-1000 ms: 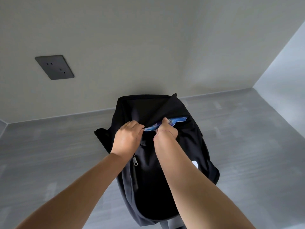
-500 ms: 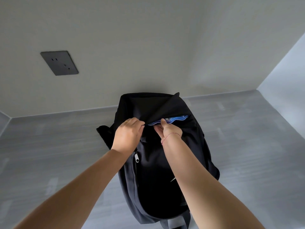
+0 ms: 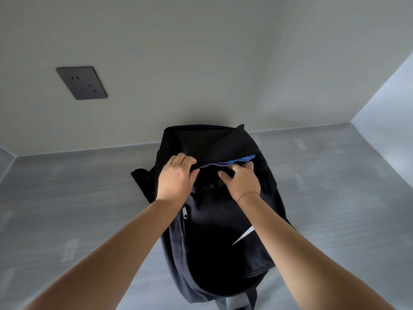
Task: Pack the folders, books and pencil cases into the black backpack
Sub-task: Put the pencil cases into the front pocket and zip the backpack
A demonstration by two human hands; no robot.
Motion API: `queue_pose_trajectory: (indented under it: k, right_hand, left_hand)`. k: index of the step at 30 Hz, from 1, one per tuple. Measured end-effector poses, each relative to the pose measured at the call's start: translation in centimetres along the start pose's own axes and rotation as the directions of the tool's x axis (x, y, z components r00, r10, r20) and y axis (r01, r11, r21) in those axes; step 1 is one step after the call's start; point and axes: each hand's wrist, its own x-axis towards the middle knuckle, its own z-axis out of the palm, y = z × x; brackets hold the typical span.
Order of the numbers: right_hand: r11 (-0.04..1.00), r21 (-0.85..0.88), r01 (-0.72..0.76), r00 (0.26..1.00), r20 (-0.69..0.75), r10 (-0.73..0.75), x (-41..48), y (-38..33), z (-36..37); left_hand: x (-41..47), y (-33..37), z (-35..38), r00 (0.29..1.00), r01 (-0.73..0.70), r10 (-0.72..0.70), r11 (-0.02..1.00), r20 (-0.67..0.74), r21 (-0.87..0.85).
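The black backpack (image 3: 214, 238) stands upright on the grey table, its back against the wall. Its top opening gapes slightly, and a blue-and-purple edge of something packed inside (image 3: 232, 162) shows in the slit. My left hand (image 3: 176, 179) grips the fabric at the left end of the opening. My right hand (image 3: 242, 179) grips the front edge of the opening, thumb curled over the black fabric. The rest of the contents is hidden inside the bag.
The grey table (image 3: 78, 198) stretches to both sides of the backpack. A dark wall socket (image 3: 81, 82) sits on the wall at the upper left. A side wall (image 3: 388, 104) closes the right. A zipper pull (image 3: 185, 213) hangs on the bag's left side.
My right hand has turned from pushing into the opening to gripping its front edge further right. The blue edge has sunk lower. My left hand keeps its hold.
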Motion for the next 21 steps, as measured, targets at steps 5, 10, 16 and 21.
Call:
queue_pose_trajectory:
  k: [5,10,16,21]
  right_hand:
    - [0.951,-0.22,0.217,0.976,0.024,-0.217,0.3,2.3,-0.1]
    - [0.954,-0.164,0.252,0.967,0.012,-0.253,1.2,2.8,-0.5]
    - [0.927,-0.089,0.364,0.926,-0.076,-0.371,0.6,3.7,-0.6]
    - [0.899,0.074,0.432,0.892,-0.184,-0.414,-2.6,7.1,-1.2]
  left_hand:
    - [0.2,0.8,0.6,0.999,0.034,-0.034,0.999,-0.007,-0.006]
    - [0.2,0.7,0.8,0.999,0.041,-0.04,0.999,0.025,-0.018]
    - [-0.9,0.9,1.0,0.976,0.208,-0.199,0.973,0.092,-0.098]
    - [-2.2,0.7,1.0,0.926,0.366,-0.327,0.899,0.186,-0.241]
